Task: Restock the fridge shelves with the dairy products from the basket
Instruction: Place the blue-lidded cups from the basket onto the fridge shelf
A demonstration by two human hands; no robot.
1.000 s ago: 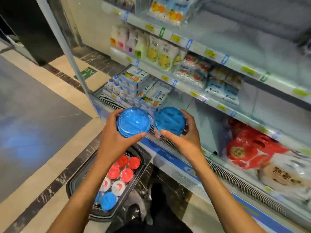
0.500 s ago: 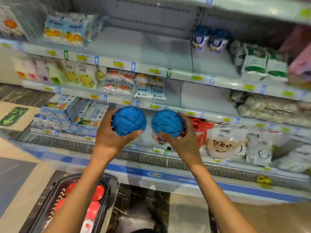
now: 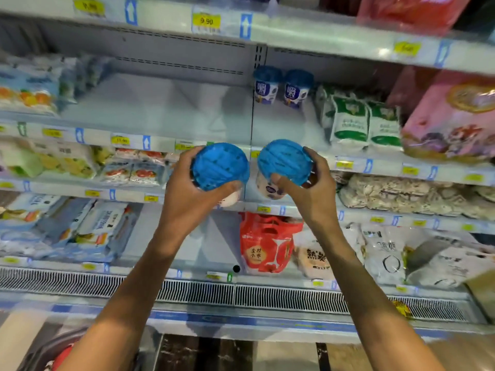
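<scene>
while raised before shelves, left hand (image 3: 184,194) grips blue-lidded cup (image 3: 220,166); right hand (image 3: 312,191) grips another (image 3: 284,162).

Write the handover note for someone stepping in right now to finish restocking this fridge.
Left hand: holds a blue-lidded cup.
Right hand: holds a second blue-lidded cup.
Both cups are raised in front of the shelves, not yet placed.
Two matching cups stand on the upper shelf, with bare shelf to their left, probably the spot.
Basket at lower left holds at least one red-lidded item.
Left: shelve these two, then return to the basket.
</scene>
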